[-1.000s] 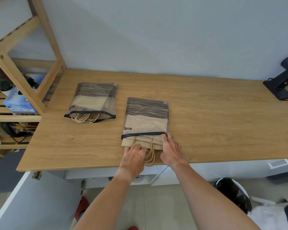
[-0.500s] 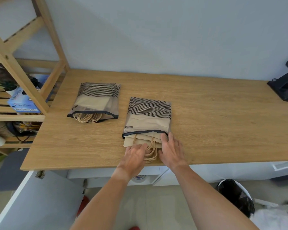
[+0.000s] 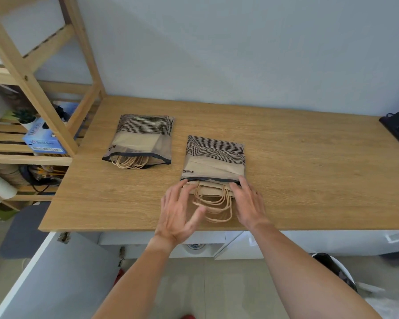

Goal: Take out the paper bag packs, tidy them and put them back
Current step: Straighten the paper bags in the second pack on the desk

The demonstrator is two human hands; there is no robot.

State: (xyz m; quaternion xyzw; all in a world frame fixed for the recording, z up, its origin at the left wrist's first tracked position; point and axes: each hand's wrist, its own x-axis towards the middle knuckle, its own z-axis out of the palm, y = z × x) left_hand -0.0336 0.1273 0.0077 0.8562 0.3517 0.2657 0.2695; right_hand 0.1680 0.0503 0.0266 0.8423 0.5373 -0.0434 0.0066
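Both hands spread flat, no grip closed on anything: left hand (image 3: 180, 210) and right hand (image 3: 248, 203) flank the paper bags (image 3: 213, 192) sticking out of the near pack (image 3: 214, 160), frame centre, fingertips at its dark opening. Second pack (image 3: 141, 140) lies apart, upper left on the counter (image 3: 309, 169). Pack labels unreadable. Blue box (image 3: 47, 140) on the shelf (image 3: 28, 88), lettering blurred.
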